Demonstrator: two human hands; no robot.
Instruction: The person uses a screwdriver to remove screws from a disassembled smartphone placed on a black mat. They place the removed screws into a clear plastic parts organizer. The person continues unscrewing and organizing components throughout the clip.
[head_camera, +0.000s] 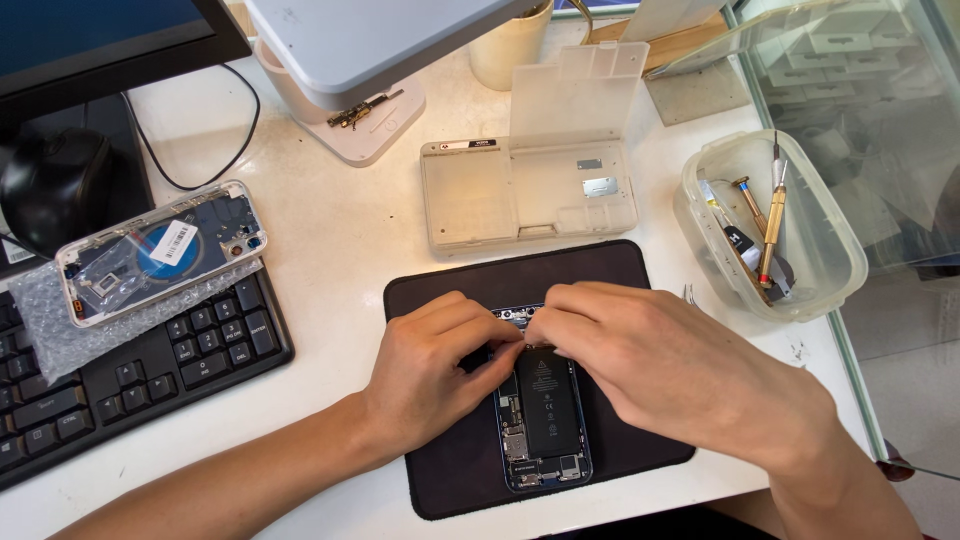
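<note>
Both hands' fingers pinched together over opened phone (543, 420), left hand (430, 375), right hand (670, 365), black mat (620, 275)

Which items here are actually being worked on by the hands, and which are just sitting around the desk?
In use:
- opened phone, its inside showing
- black mat under it
- left hand and right hand, fingers meeting at the phone's upper part

Lying about:
- spare phone housing on bubble wrap
- open parts box
- tub of screwdrivers
- keyboard
- mouse
</note>
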